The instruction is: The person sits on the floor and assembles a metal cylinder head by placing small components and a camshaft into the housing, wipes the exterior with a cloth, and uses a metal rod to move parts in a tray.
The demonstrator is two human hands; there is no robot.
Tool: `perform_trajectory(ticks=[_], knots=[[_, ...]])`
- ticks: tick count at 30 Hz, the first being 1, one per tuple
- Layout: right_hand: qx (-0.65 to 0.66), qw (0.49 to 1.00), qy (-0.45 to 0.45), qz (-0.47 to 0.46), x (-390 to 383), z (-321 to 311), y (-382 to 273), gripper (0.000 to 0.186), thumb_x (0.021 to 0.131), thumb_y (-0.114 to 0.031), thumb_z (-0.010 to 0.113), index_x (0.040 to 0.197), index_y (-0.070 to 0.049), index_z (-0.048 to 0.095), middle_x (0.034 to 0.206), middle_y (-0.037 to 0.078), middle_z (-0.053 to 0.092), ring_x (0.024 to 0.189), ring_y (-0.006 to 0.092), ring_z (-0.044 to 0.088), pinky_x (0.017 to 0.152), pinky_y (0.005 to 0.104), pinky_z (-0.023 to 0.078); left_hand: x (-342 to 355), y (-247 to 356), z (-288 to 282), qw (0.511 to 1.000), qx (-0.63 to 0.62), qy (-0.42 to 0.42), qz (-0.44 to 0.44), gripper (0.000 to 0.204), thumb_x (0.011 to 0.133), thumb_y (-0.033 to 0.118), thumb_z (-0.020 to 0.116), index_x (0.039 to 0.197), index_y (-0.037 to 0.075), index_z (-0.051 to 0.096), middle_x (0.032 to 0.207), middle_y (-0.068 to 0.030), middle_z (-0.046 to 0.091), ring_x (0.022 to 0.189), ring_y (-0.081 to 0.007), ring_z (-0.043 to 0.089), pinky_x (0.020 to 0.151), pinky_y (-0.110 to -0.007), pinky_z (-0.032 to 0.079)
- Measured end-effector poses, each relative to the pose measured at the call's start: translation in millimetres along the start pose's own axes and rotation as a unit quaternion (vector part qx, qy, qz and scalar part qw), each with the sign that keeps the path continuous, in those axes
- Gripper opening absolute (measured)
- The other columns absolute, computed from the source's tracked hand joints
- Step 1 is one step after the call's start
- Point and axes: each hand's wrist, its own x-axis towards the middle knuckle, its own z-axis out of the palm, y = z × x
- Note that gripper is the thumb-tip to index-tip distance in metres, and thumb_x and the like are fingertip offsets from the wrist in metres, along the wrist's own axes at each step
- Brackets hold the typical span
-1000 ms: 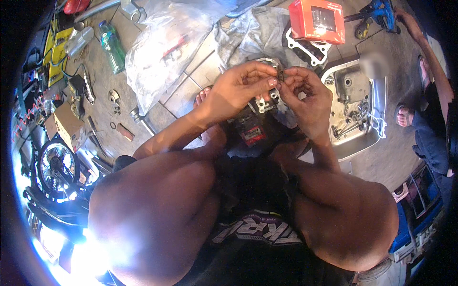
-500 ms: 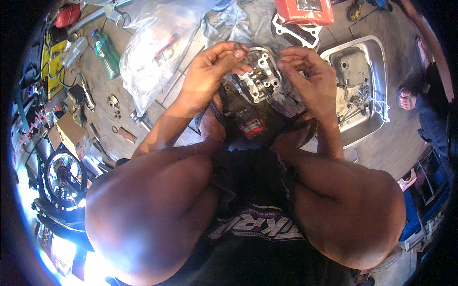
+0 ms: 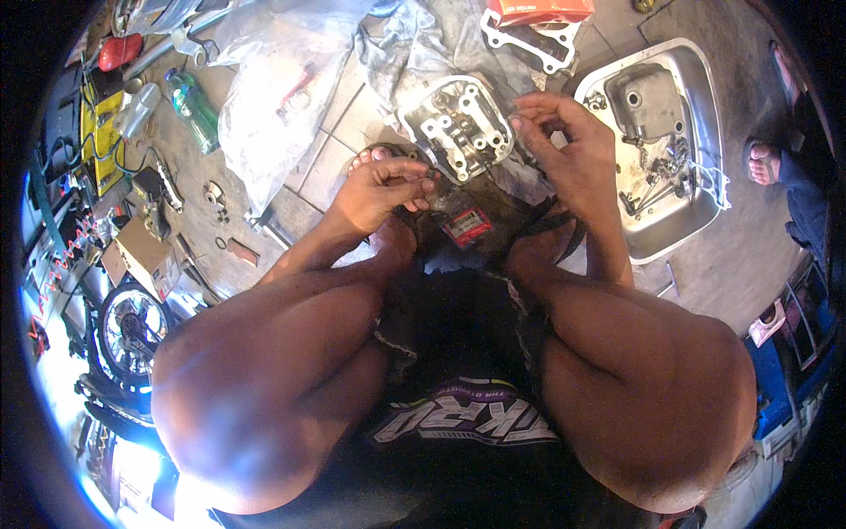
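A silver engine cylinder head [image 3: 462,130] lies between my feet, its open valve side facing up. Close to its lower left edge is my left hand [image 3: 381,196], with thumb and fingers pinched together. Whatever sits in that pinch, if anything, is too small to make out. My right hand [image 3: 568,137] hovers at the right side of the cylinder head, its fingers curled toward the thumb; their contents cannot be made out either. A small red and clear packet [image 3: 465,227] rests on the ground nearer to me.
To the right stands a steel basin [image 3: 648,245] holding metal engine parts. A white gasket [image 3: 551,62] and a red box [image 3: 539,11] lie beyond. Plastic sheeting [image 3: 273,106], a green bottle [image 3: 191,110] and loose parts spread leftward. Another person's foot [image 3: 763,165] is at far right.
My left hand has drawn back from over the cylinder head, down toward me, uncovering it. My right hand stays beside it, still curled. The view has shifted slightly.
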Motion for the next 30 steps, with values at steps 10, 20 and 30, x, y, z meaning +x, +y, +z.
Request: perform_trajectory(ticks=[10, 20, 30], knots=[[-0.061, 0.997, 0.026, -0.039, -1, -6, 8, 0.024, 0.086, -0.006, 0.075, 0.110, -0.004, 0.071, 0.094, 0.010, 0.073, 0.080, 0.0203, 0.069, 0.074, 0.0321, 0.055, 9, -11, 1, 0.999, 0.044, -0.001, 0.005, 0.030, 0.098, 0.012, 0.065, 0.122, -0.004, 0.065, 0.101, -0.0091, 0.073, 0.086, -0.0139, 0.069, 0.079, -0.026, 0.055], [-0.034, 0.998, 0.046, -0.004, 0, -13, 14, 0.024, 0.085, -0.008, 0.077, 0.108, -0.008, 0.071, 0.091, 0.011, 0.072, 0.081, 0.0242, 0.071, 0.074, 0.0344, 0.056, 0, -2, 5, 1.000, 0.012, 0.020, 0.017, 0.022, 0.097, 0.009, 0.068, 0.115, -0.002, 0.061, 0.100, -0.0089, 0.070, 0.089, -0.0165, 0.069, 0.079, -0.027, 0.055], [-0.042, 0.997, 0.049, -0.050, 0, -6, 19, 0.021, 0.083, -0.001, 0.077, 0.104, -0.004, 0.073, 0.094, 0.009, 0.073, 0.078, 0.0169, 0.069, 0.072, 0.0297, 0.055, -2, -2, 7, 0.996, 0.067, 0.033, 0.049, 0.020, 0.093, 0.007, 0.073, 0.108, 0.003, 0.061, 0.097, -0.0017, 0.065, 0.094, -0.0099, 0.062, 0.083, -0.024, 0.048]])
